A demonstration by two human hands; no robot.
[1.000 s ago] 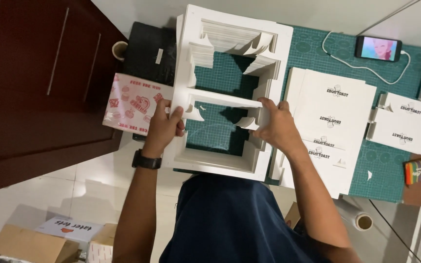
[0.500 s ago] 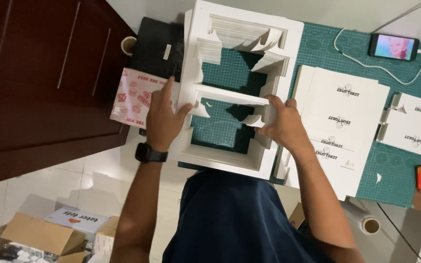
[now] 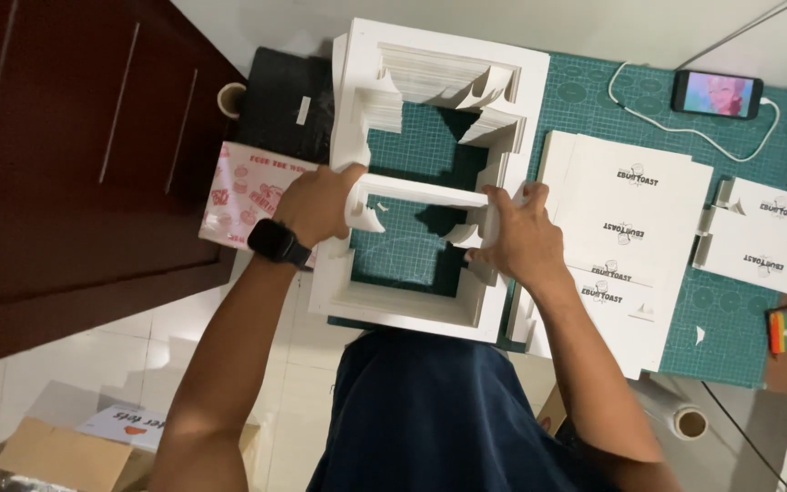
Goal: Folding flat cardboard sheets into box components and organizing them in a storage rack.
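Both hands on a half-folded white cardboard box

The left hand (image 3: 316, 202) and right hand (image 3: 523, 241) each close their fingers on an end of the white box (image 3: 416, 193), above the green cutting mat (image 3: 758, 310). Stacked folded boxes (image 3: 439, 77) lie beyond; flat sheets (image 3: 626, 219), apparently unfolded, wait right of the mat's centre.

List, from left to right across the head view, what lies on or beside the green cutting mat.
Dark wooden cabinet → pink printed paper → left hand → white folded box → right hand → flat white box blanks → phone.
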